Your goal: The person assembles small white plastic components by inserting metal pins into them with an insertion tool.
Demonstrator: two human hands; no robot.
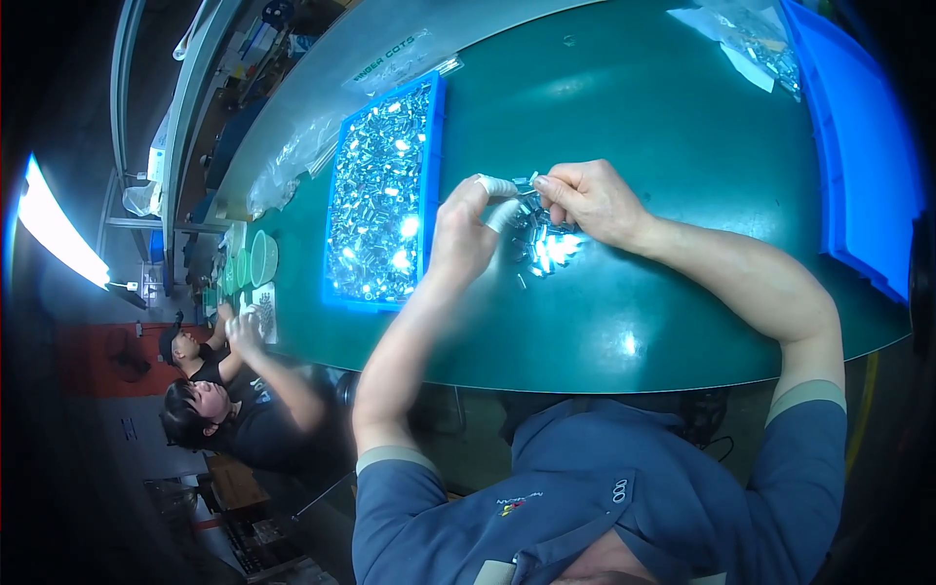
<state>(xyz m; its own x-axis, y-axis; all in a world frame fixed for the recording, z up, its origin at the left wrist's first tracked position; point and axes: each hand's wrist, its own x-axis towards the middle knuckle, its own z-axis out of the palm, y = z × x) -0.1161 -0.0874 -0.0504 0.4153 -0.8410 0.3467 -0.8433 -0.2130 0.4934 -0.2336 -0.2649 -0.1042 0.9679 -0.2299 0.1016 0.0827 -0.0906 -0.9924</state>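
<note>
A small metal piece (524,182) shows between the fingertips of the two hands, above the near edge of nothing but the green table (673,117). The right hand (590,200) is drawn in narrow, its thumb and curled forefinger pinching the piece's end. The left hand (466,229) reaches in from the other side, white covers (498,185) on its fingers; its forefinger stretches toward the piece and its thumb is blurred and set apart, so I cannot tell whether it grips too. Just below the fingertips, between the hands, a loose pile of shiny metal pieces (544,249) lies on the table. Just beside the left hand, to its left, is a blue tray (437,132) filled with more such pieces. Well apart, to the right, stands another blue bin (868,146), with a clear plastic bag (765,49) near its far end
</note>
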